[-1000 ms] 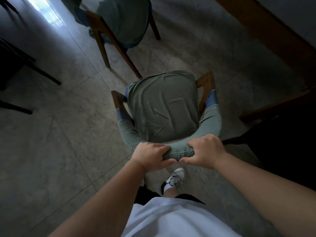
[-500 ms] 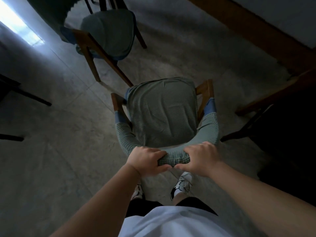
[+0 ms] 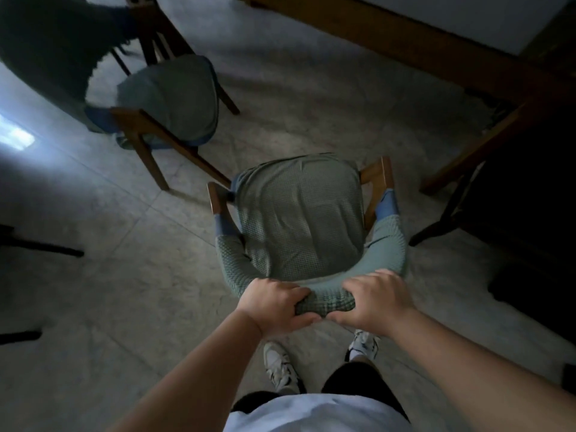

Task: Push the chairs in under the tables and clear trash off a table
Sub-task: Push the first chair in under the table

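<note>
A wooden chair with a green checked cover [image 3: 299,213] stands on the floor right in front of me. My left hand [image 3: 274,304] and my right hand [image 3: 374,299] both grip the padded top of its curved backrest, side by side, fingers curled over it. A second chair of the same kind [image 3: 174,104] stands ahead to the left, partly under a dark round table [image 3: 46,48]. No trash shows.
A wooden skirting board [image 3: 389,35] runs along the wall at the upper right. A dark table with thin black legs [image 3: 530,213] fills the right side. Black furniture legs [image 3: 40,247] cross the left edge. My feet [image 3: 280,366] stand behind the chair on grey tiles.
I have walked forward with the chair in both hands. The second chair and the round table have come closer and moved down into view. My grip is unchanged.
</note>
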